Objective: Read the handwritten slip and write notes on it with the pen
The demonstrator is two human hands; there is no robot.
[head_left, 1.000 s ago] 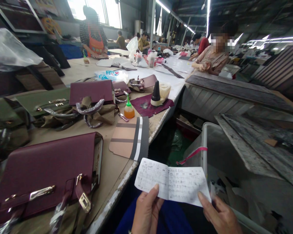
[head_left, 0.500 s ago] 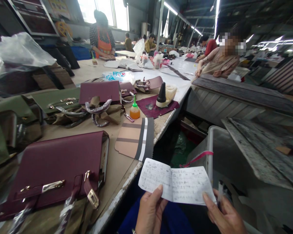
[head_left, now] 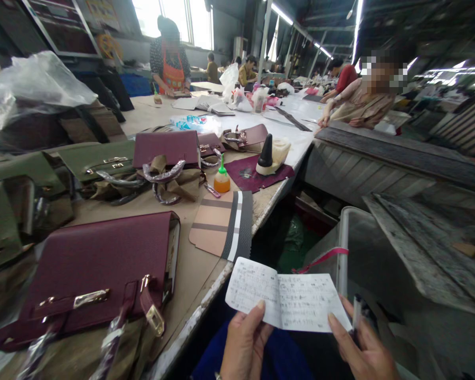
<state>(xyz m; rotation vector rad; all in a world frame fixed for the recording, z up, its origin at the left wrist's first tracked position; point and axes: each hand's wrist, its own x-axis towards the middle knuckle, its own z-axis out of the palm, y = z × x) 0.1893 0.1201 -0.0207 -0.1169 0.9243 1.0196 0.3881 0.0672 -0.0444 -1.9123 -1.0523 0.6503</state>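
Open notebook held over the lap, off the desk (head_left: 190, 266) edge

A maroon handbag (head_left: 98, 269) lies at nine o'clock of the notebook (head_left: 287, 295); its handwriting is too small to read. Left hand (head_left: 243, 343) grips the left page, right hand (head_left: 364, 348) the right page plus a pen (head_left: 356, 311).

Daylight enters through the blown-out windows (head_left: 170, 16) at the far wall; ceiling tube lights (head_left: 301, 26) run in glaring streaks. The table (head_left: 198, 269) is evenly lit, with soft shadows. The area under its edge is dark. Wide-angle distortion bends and smears the frame edges; faces are pixelated.
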